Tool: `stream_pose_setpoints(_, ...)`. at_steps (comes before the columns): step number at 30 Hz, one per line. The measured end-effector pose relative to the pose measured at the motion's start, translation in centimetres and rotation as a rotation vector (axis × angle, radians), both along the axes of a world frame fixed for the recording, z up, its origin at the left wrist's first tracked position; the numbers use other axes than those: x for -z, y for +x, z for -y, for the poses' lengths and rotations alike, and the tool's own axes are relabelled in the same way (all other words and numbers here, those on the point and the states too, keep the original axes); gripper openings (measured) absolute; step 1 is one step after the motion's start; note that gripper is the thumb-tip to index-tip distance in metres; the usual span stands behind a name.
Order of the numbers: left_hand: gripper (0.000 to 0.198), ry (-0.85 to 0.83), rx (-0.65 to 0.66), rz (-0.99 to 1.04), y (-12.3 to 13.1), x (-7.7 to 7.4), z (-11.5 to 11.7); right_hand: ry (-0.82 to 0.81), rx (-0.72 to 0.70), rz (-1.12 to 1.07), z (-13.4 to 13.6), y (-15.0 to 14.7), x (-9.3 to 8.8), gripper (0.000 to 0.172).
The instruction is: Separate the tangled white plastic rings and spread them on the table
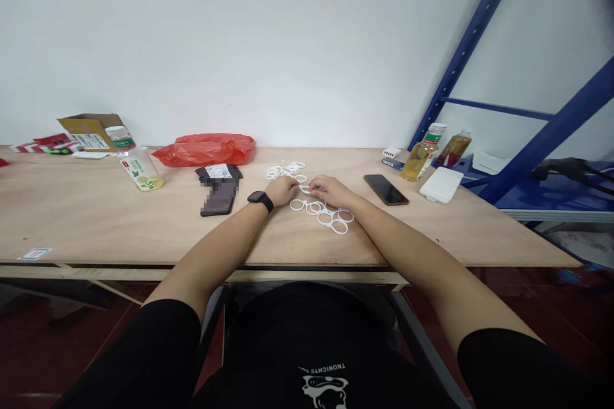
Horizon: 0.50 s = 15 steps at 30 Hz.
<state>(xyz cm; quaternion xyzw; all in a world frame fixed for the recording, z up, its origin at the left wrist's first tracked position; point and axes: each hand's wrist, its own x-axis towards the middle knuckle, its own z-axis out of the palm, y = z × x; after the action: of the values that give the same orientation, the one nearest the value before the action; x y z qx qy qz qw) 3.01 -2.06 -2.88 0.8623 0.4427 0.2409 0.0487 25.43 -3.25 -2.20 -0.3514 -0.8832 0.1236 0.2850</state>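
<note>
My left hand, with a watch on its wrist, has its fingertips closed at the left side of a white plastic ring. From the other side, my right hand pinches the same ring. Several white rings joined edge to edge lie flat below my hands, partly covered by my right hand and wrist. A loose heap of similar white rings sits just beyond my left hand. Small details at my fingertips are hidden.
Left of my hands lie a dark pouch-like item, a red plastic bag, a drink bottle and an open carton. To the right are a phone, a second bottle, a white case and a blue rack.
</note>
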Motion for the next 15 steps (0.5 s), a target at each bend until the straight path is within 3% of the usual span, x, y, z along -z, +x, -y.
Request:
stream_pose_setpoints(8, 0.026, 0.007, 0.047, 0.36, 0.7, -1.2, 1.1, 0.069, -0.066, -0.076, 0.4, -0.2, -0.4, 0.012)
stream_pose_setpoints(15, 0.022, 0.039, 0.083, 0.348, 1.1, -1.4, 1.4, 0.117, -0.011, -0.059, 0.7, -0.6, -0.5, 0.01)
